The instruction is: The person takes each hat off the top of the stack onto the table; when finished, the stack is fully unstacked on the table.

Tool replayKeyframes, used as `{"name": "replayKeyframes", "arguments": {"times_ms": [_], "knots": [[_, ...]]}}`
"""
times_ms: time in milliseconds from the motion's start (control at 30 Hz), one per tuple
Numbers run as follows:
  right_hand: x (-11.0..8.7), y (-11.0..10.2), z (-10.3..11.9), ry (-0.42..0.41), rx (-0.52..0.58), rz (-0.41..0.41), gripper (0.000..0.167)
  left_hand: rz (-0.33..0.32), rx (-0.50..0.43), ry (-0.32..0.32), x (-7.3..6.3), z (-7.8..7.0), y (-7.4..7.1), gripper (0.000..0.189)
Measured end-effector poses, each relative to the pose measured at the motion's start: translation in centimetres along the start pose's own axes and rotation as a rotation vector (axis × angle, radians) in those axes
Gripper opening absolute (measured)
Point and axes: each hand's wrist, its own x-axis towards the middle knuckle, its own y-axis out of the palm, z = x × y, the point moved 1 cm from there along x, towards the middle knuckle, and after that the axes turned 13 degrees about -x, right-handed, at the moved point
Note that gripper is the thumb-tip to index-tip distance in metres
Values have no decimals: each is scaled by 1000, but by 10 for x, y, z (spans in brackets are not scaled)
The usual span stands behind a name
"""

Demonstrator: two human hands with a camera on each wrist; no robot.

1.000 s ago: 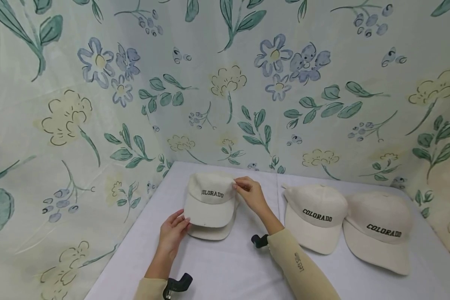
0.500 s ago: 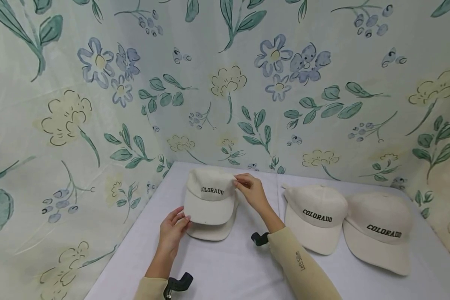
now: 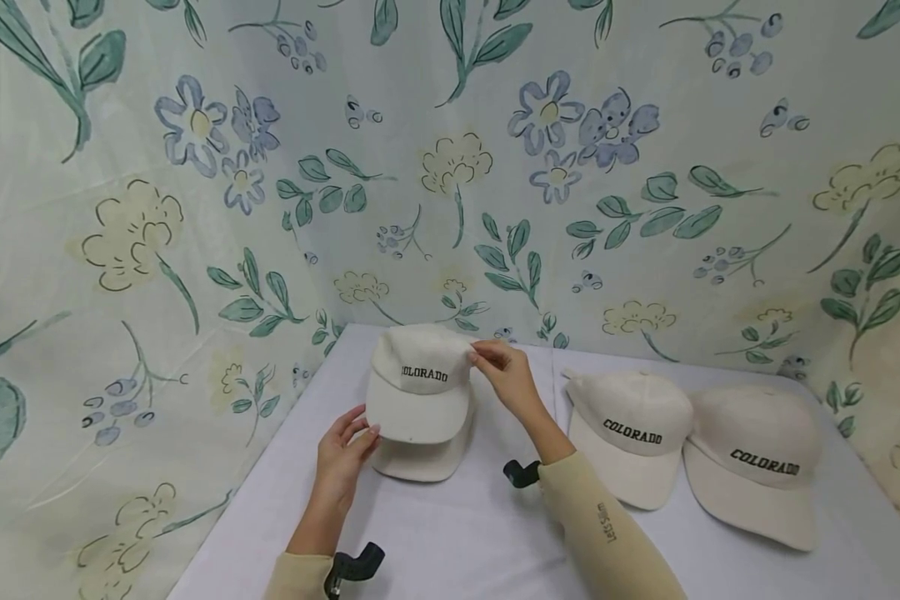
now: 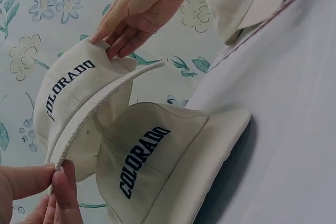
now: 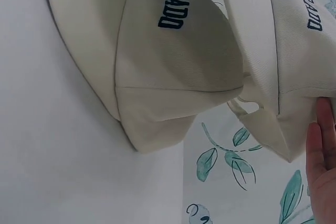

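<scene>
A cream baseball cap (image 3: 418, 415) lettered COLORADO is held up between both hands. My left hand (image 3: 342, 462) pinches the edge of its brim, thumb on one face and fingers on the other, as the left wrist view shows. At the cap's other side, my right hand (image 3: 510, 379) pinches the crown. Beneath it a second cream cap (image 4: 144, 156), with the same dark lettering, sits on the white cloth. From the head only this lower cap's brim shows. In the right wrist view a gap separates the crown of the lower cap from the raised cap's brim.
Two more COLORADO caps lie side by side at the right: one nearer cap (image 3: 633, 437) and one farther right cap (image 3: 753, 462). The white tablecloth (image 3: 450, 542) runs back to a floral curtain (image 3: 450, 192). A black camera mount (image 3: 356, 567) sits at the left wrist.
The upper cap has risen slightly off the lower one, and more of the lower brim shows. Both hands keep their hold and have shifted up a little with it.
</scene>
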Motion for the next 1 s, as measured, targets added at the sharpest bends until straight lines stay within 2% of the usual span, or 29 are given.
{"name": "replayKeyframes", "arguments": {"times_ms": [400, 633, 1000], "knots": [[2, -21, 13, -10, -49, -17, 22, 26, 4, 9, 3, -2, 14, 53], [-8, -49, 44, -3, -74, -33, 24, 62, -21, 18, 6, 6, 34, 52], [-18, -72, 40, 5, -53, -61, 24, 117, -6, -20, 7, 18, 52, 54]]}}
